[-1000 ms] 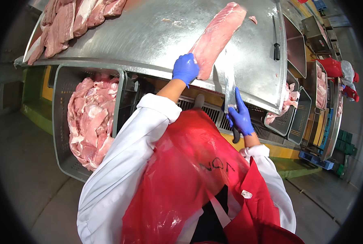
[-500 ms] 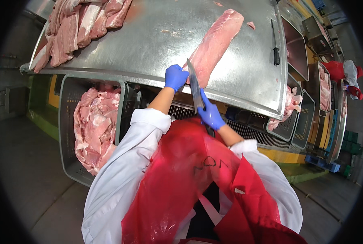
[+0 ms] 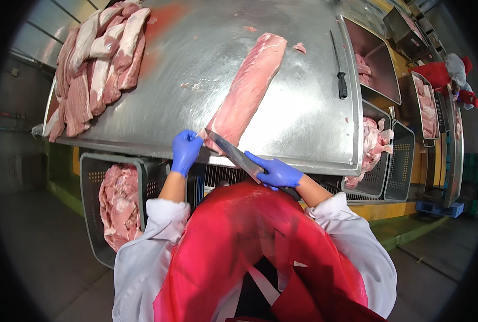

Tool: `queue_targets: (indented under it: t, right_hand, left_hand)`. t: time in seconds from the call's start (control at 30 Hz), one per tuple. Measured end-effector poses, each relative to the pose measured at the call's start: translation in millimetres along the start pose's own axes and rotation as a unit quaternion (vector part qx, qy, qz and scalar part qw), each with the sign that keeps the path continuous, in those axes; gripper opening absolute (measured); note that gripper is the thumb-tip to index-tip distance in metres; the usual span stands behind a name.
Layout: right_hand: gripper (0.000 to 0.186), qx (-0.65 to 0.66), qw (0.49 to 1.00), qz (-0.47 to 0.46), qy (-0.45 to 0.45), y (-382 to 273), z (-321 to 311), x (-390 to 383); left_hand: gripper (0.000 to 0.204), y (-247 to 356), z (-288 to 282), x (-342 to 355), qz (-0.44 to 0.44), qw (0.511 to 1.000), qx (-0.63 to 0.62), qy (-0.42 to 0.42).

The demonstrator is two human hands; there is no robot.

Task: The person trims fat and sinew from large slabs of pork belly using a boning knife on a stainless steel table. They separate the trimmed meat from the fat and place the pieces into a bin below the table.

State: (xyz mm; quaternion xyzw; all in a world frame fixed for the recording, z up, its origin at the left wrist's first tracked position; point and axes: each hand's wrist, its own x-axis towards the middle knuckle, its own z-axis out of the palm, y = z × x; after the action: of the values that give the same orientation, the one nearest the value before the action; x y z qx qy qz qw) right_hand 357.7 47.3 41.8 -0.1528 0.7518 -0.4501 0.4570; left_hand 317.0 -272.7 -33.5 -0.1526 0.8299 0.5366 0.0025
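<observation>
My left hand in a blue glove pinches the near-left end of a long pink slab of meat lying lengthwise on the steel table. My right hand, also gloved, is closed on a large knife, its blade angled up-left across that near end, tip beside my left fingers. A small meat scrap lies right of the slab's far end. A black-handled rod lies near the table's right edge. A pile of meat strips is at the back left.
A grey crate of meat sits below the table's left front. Further crates and a steel bin with meat line the right side. A co-worker in red and white stands at another table on the far right. A drain grate runs beneath the front edge.
The view has tilted, showing more of the table. The knife has swung up-left from beside the slab onto its near end. My left hand has shifted to that end's left corner.
</observation>
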Motion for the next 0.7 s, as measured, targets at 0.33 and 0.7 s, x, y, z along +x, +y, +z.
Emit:
queue_targets:
  t: [0.33, 0.7]
  right_hand:
    - [0.079, 0.006, 0.986, -0.085, -0.143, 11, -81, 99]
    - [0.080, -0.048, 0.930, -0.054, -0.360, -16, -79, 131]
  left_hand:
    - [0.023, 84, 29, -11, 0.017, 0.983, 0.184, 0.020]
    - [0.007, 142, 10, -34, -0.014, 0.990, -0.013, 0.142]
